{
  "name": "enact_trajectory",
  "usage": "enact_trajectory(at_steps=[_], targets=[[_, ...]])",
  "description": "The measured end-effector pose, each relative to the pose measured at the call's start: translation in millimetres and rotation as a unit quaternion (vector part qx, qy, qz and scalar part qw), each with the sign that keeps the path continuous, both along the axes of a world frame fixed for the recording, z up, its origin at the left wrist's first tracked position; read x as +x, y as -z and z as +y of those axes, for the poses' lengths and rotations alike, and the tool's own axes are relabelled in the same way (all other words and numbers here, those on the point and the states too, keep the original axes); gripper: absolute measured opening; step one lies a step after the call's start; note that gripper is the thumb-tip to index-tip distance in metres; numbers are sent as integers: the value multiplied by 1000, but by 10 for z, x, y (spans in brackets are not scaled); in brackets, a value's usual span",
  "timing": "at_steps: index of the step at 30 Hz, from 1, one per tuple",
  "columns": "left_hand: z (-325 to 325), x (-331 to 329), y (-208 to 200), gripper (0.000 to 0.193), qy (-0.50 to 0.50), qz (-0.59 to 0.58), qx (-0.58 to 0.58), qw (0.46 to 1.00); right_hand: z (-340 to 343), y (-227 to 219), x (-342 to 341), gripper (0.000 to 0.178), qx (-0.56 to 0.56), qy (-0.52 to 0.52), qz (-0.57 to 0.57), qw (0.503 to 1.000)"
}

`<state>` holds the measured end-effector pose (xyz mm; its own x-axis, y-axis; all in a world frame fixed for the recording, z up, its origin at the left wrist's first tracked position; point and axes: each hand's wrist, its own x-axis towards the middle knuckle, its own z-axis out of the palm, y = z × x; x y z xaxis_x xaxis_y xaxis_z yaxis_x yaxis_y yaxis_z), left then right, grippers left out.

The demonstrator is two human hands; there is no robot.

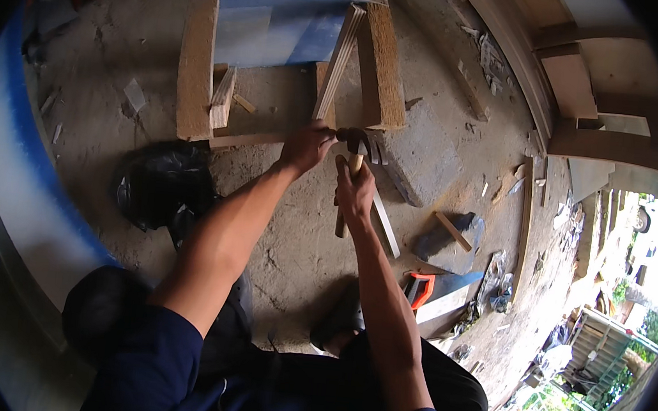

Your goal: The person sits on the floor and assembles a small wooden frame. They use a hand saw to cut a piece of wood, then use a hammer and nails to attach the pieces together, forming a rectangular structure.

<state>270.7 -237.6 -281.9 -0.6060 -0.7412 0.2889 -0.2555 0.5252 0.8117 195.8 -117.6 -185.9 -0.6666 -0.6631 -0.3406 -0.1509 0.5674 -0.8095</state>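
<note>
My right hand point(355, 192) is wrapped around the wooden handle of a claw hammer point(359, 140). The dark hammer head is up beside the fingertips of my left hand point(305, 151). Those left fingers are pinched together at the near edge of a wooden frame point(197, 69); whatever they hold is too small to make out. Just beyond them, a layered plywood strip point(340, 62) leans inside the frame, close to its thick right-hand board point(380, 65). A blue and white panel point(282, 28) forms the frame's far side.
A concrete block point(420, 151) lies right of the frame. Nearer are a stone with a wood stick point(453, 231) on it and a handsaw with an orange handle point(419, 289). A black plastic bag point(165, 183) lies left. Wooden furniture point(616, 144) stands at upper right.
</note>
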Motion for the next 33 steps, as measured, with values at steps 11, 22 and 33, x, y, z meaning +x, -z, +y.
enact_trajectory(at_steps=[11,22,33], targets=[[74,48,-55,17,-14,-15,-53,998,39,64,-58,38,16,-51,149,987],[78,47,-43,17,-4,-34,-82,996,26,26,-144,34,19,-90,117,989],[66,67,-35,15,-1,-10,-95,995,10,-96,-167,37,32,-91,180,979]])
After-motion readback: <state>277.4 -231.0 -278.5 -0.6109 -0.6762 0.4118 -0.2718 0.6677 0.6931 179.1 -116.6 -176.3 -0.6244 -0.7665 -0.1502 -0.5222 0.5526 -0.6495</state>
